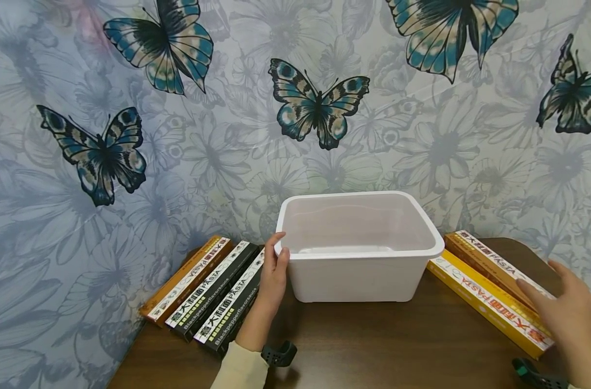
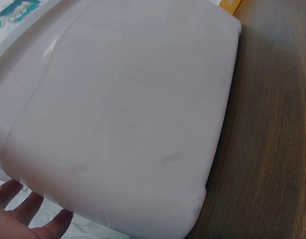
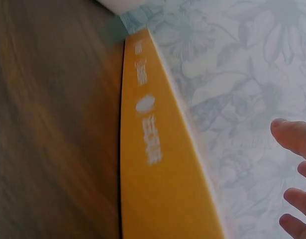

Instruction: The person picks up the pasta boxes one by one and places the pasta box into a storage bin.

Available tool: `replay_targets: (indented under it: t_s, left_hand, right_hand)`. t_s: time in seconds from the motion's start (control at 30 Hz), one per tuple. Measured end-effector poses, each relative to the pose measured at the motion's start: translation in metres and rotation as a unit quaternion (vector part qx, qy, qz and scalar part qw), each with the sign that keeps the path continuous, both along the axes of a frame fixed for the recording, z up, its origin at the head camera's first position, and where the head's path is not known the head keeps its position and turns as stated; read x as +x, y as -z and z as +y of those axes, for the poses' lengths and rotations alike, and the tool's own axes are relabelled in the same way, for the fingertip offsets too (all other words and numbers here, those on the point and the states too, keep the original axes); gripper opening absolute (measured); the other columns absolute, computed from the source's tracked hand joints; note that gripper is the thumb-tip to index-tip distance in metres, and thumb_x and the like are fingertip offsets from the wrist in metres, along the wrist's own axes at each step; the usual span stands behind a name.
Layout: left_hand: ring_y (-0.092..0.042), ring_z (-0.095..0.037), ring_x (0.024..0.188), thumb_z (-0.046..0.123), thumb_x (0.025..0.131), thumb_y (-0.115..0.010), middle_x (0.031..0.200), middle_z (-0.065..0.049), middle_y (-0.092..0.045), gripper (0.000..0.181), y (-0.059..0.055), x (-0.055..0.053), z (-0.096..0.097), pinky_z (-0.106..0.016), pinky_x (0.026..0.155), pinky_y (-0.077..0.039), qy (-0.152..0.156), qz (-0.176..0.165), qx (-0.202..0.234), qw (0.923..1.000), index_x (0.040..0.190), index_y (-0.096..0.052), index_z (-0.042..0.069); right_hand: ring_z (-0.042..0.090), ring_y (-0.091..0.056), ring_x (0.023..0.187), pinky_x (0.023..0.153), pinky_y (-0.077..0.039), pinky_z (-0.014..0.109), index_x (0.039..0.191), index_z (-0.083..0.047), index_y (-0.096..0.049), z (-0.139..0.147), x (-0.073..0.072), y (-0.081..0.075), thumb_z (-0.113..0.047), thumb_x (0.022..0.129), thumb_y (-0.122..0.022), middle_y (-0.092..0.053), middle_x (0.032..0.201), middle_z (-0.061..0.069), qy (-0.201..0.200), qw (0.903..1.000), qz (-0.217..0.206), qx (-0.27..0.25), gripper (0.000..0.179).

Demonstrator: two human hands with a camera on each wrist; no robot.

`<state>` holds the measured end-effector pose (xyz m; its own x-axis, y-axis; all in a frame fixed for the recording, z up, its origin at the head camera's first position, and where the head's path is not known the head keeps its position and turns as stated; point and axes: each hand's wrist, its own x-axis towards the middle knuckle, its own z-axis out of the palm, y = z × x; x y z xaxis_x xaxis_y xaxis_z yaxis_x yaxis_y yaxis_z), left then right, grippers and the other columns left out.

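A white plastic bin (image 1: 358, 278) stands upright in the middle of the table, its visible inside bare. My left hand (image 1: 274, 275) grips its left front corner just below the rim. In the left wrist view, the fingers (image 2: 28, 209) lie along the bin's wall (image 2: 123, 109). My right hand (image 1: 570, 308) hovers with spread fingers over the near end of a yellow pasta box (image 1: 490, 302), holding nothing. Beside that box lies an orange-brown pasta box (image 1: 490, 265). The right wrist view shows the yellow box's side (image 3: 157, 149), with the fingers apart from it.
Left of the bin lie a brown pasta box (image 1: 185, 281) and two black pasta boxes, one farther left (image 1: 212, 289) and one (image 1: 232, 302) partly behind my left forearm. A butterfly-patterned wall covering (image 1: 217, 140) rises directly behind the brown wooden table (image 1: 349, 346).
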<state>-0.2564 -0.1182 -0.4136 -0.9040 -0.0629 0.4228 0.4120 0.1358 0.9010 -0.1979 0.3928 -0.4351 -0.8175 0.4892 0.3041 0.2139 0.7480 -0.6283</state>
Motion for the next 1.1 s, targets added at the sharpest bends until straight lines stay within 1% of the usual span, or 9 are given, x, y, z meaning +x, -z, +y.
replay_targets:
  t_s: [0.13, 0.33, 0.53, 0.73, 0.97, 1.1]
  left_hand:
    - [-0.036, -0.037, 0.143, 0.030, 0.104, -0.044, 0.158, -0.011, -0.033, 0.040, 0.001, 0.000, 0.000, -0.060, 0.114, -0.027, 0.001, 0.000, -0.002, 1.0000, 0.143, -0.040, 0.024]
    - [-0.036, -0.039, 0.143, 0.030, 0.104, -0.044, 0.158, -0.012, -0.033, 0.040, 0.002, 0.001, 0.000, -0.062, 0.114, -0.026, 0.003, -0.002, -0.002, 1.0000, 0.143, -0.040, 0.023]
    - [-0.035, -0.042, 0.143, 0.030, 0.104, -0.043, 0.158, -0.011, -0.033, 0.040, 0.001, 0.001, 0.000, -0.062, 0.114, -0.026, 0.001, 0.002, -0.002, 1.0000, 0.143, -0.040, 0.024]
    - [-0.035, -0.039, 0.143, 0.030, 0.103, -0.044, 0.158, -0.011, -0.034, 0.040, 0.001, 0.001, -0.001, -0.060, 0.115, -0.026, -0.001, -0.002, 0.000, 1.0000, 0.143, -0.040, 0.024]
    - [-0.035, -0.038, 0.143, 0.030, 0.103, -0.044, 0.158, -0.012, -0.034, 0.040, 0.001, 0.001, 0.000, -0.060, 0.114, -0.026, 0.000, -0.001, -0.003, 1.0000, 0.143, -0.040, 0.024]
    - [-0.035, -0.038, 0.144, 0.031, 0.103, -0.044, 0.158, -0.011, -0.033, 0.040, 0.001, 0.000, 0.000, -0.061, 0.115, -0.025, 0.004, -0.003, -0.001, 1.0000, 0.143, -0.040, 0.025]
  right_hand:
    - [0.058, -0.018, 0.143, 0.115, -0.016, 0.068, 0.157, 0.001, -0.015, 0.007, 0.003, 0.007, -0.039, 0.097, -0.060, -0.017, 0.158, 0.036, 0.006, 0.9998, -0.020, -0.007, 0.085]
    - [0.059, -0.016, 0.143, 0.114, -0.016, 0.070, 0.158, -0.001, -0.009, 0.014, 0.005, 0.011, -0.041, 0.098, -0.059, -0.011, 0.159, 0.036, 0.019, 0.9976, -0.063, -0.021, 0.088]
    - [0.060, -0.019, 0.141, 0.112, -0.020, 0.070, 0.157, 0.001, -0.010, 0.020, 0.005, 0.019, -0.038, 0.094, -0.062, -0.012, 0.157, 0.039, 0.017, 0.9965, -0.067, -0.048, 0.091]
    - [0.063, -0.018, 0.140, 0.110, -0.021, 0.072, 0.156, 0.003, -0.009, 0.029, 0.005, 0.031, -0.040, 0.094, -0.061, -0.011, 0.155, 0.042, 0.009, 0.9963, -0.077, -0.039, 0.092]
    - [0.059, -0.013, 0.144, 0.111, -0.021, 0.071, 0.157, -0.001, -0.002, 0.034, 0.003, 0.036, -0.046, 0.096, -0.058, -0.003, 0.159, 0.037, 0.044, 0.9872, -0.140, -0.061, 0.094]
    - [0.058, -0.014, 0.145, 0.112, -0.021, 0.069, 0.157, 0.000, -0.002, 0.034, 0.003, 0.038, -0.043, 0.098, -0.057, -0.004, 0.160, 0.036, 0.050, 0.9870, -0.137, -0.068, 0.092]
